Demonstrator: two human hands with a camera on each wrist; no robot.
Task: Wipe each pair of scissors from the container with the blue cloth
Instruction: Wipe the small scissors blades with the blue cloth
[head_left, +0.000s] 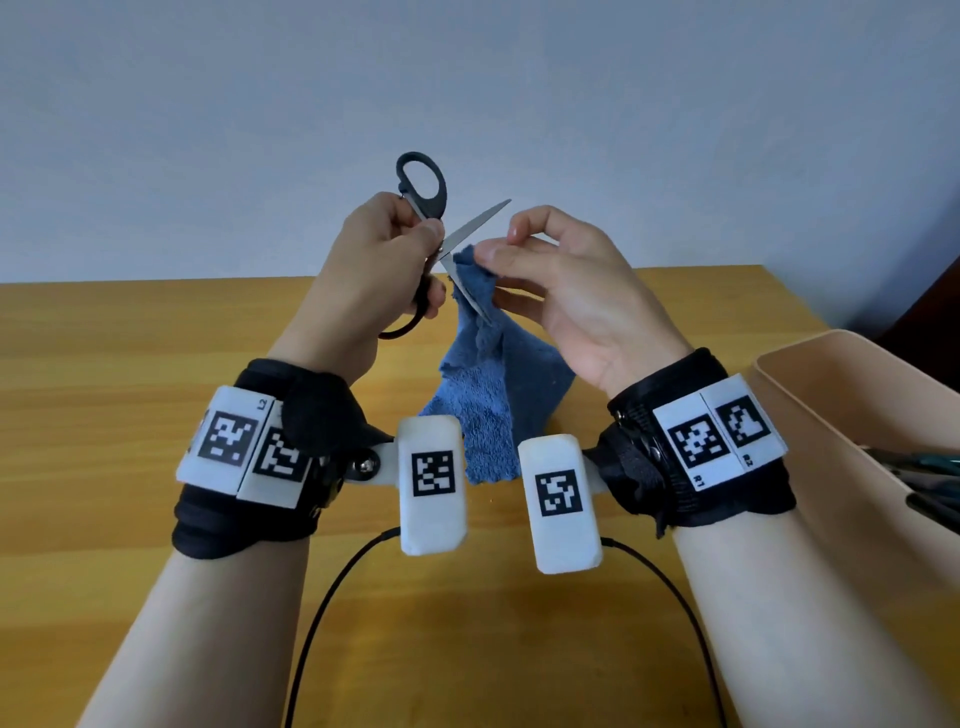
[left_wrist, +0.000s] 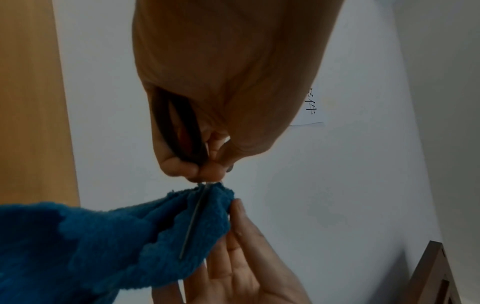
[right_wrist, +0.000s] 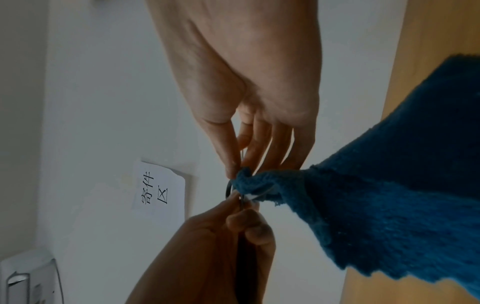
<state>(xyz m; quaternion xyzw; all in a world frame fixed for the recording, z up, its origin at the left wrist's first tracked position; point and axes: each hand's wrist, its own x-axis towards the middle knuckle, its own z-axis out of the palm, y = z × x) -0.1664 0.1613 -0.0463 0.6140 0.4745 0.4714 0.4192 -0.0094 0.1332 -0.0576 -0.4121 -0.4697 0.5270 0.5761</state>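
Black-handled scissors are held up above the table with their blades spread apart. My left hand grips them at the handles near the pivot. The blue cloth hangs from the lower blade down toward the table. My right hand pinches the cloth's top against that blade near the pivot. In the left wrist view the thin blade runs through a fold of the cloth. In the right wrist view the cloth bunches at my fingertips.
A beige container stands at the right table edge with more dark-handled scissors inside. The wooden table stretches left and forward. Black cables trail from the wrist cameras. A pale wall stands behind.
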